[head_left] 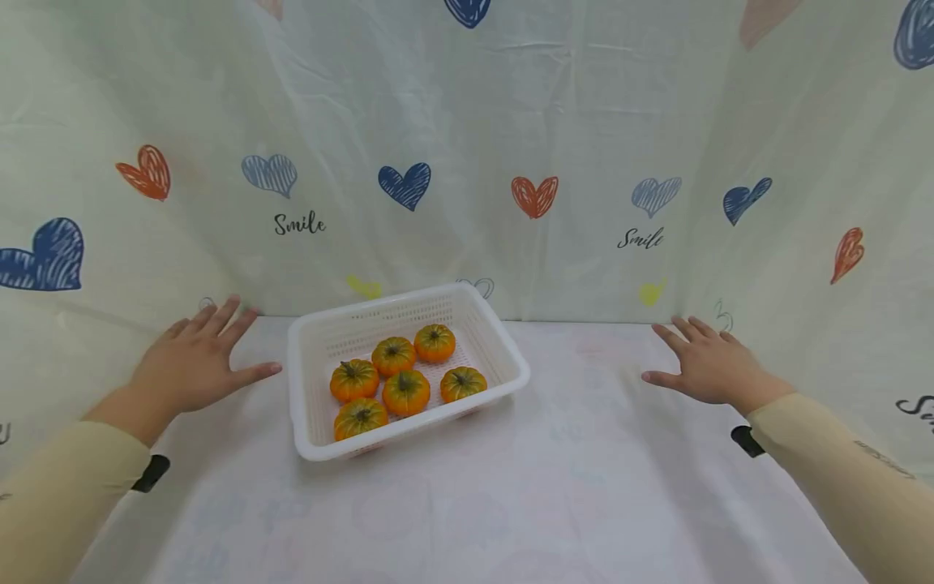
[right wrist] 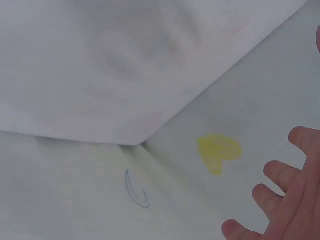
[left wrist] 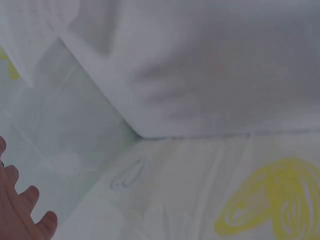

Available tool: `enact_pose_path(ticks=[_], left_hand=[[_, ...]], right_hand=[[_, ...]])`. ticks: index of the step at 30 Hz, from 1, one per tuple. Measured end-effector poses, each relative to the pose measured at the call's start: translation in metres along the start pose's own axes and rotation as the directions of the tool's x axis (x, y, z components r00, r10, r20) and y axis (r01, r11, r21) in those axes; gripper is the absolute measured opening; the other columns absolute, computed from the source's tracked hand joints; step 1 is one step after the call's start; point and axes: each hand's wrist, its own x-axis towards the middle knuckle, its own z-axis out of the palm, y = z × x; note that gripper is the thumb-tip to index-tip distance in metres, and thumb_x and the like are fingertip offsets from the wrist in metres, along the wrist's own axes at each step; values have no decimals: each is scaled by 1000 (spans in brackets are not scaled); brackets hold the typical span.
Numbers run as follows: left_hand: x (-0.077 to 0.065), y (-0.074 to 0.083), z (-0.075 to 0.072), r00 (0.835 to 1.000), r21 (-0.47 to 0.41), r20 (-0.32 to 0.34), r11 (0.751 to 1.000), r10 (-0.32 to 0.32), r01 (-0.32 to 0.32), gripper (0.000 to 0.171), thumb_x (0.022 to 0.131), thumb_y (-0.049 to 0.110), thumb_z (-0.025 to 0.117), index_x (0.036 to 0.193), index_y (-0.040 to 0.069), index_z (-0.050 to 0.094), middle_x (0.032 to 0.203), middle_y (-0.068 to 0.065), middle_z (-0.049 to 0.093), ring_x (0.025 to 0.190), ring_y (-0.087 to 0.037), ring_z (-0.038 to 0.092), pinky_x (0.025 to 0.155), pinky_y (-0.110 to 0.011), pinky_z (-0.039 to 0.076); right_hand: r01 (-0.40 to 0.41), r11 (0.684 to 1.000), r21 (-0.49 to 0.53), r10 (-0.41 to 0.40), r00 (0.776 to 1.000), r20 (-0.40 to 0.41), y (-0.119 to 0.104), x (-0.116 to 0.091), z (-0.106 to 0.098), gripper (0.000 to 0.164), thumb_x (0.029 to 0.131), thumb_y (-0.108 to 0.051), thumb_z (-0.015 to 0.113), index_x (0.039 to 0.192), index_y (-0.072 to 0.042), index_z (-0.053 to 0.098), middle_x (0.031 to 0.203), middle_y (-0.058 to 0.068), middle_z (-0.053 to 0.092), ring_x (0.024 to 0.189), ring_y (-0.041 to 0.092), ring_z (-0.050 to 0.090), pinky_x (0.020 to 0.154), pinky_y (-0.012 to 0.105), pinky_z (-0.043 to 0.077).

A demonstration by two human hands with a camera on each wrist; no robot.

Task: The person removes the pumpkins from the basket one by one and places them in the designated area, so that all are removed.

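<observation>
A white plastic basket (head_left: 409, 304) stands slightly turned on the table, left of the middle in the head view. Several small orange pumpkins (head_left: 406, 393) with greenish tops lie inside it. My left hand (head_left: 193, 361) is spread to the left of the basket, its thumb pointing at the basket's side but apart from it. Far to the basket's right, my right hand (head_left: 708, 361) is spread too, with nothing in it. Fingertips of the left hand (left wrist: 22, 205) and the right hand (right wrist: 295, 200) show at the edges of the wrist views, holding nothing.
A white cloth covers the table (head_left: 467, 503). Behind and at both sides hangs a pale curtain (head_left: 467, 105) printed with hearts and "Smile" lettering. It meets the table just behind the basket.
</observation>
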Motion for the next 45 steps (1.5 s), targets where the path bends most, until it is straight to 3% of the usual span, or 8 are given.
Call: enact_pose_path(ticks=[11, 17, 23, 30, 36, 45], left_hand=[[1, 33, 21, 1000, -137, 0, 990, 21, -21, 102, 90, 75, 46, 157, 2, 21, 160, -30, 11, 141, -55, 18, 110, -69, 15], [-3, 50, 33, 1000, -188, 3, 982, 24, -23, 101, 90, 74, 47, 158, 4, 19, 162, -27, 10, 140, -56, 20, 108, -71, 19], [-6, 59, 45, 1000, -247, 2, 969, 27, -25, 99, 92, 71, 48, 158, 3, 19, 163, -26, 9, 141, -54, 20, 108, -69, 24], [-10, 65, 55, 1000, -297, -12, 955, 20, -23, 98, 92, 70, 50, 158, 4, 20, 163, -25, 8, 141, -52, 22, 107, -69, 27], [-9, 66, 57, 1000, -332, 12, 943, -5, 8, 100, 91, 71, 50, 159, 6, 16, 164, -22, 2, 140, -54, 23, 105, -70, 29], [-8, 68, 60, 1000, -344, 18, 939, -18, 23, 100, 92, 71, 49, 160, 8, 11, 165, -20, -2, 138, -56, 27, 102, -71, 33]], right_hand=[[34, 996, 80, -34, 999, -1, -37, 37, -14, 94, 91, -69, 54, 156, -7, 30, 159, 29, 22, 143, 53, 18, 110, 71, 14], [59, 992, 113, -59, 998, -4, -59, 56, -24, 97, 88, -73, 52, 158, -11, 27, 161, 25, 20, 146, 49, 15, 112, 67, 15], [102, 985, 138, -101, 995, -16, -83, 77, -33, 96, 89, -72, 53, 159, -12, 25, 161, 23, 20, 146, 46, 19, 113, 62, 23], [130, 971, 200, -135, 991, 11, -123, 104, -47, 97, 87, -72, 56, 160, -18, 23, 163, 18, 20, 146, 42, 21, 106, 64, 35], [163, 934, 318, -180, 983, 26, -164, 133, -57, 95, 86, -68, 62, 160, -23, 23, 163, 13, 22, 145, 38, 27, 106, 63, 35], [242, 835, 494, -305, 951, 49, -214, 169, -57, 91, 89, -58, 66, 161, -23, 21, 162, 9, 27, 142, 32, 35, 110, 56, 34]])
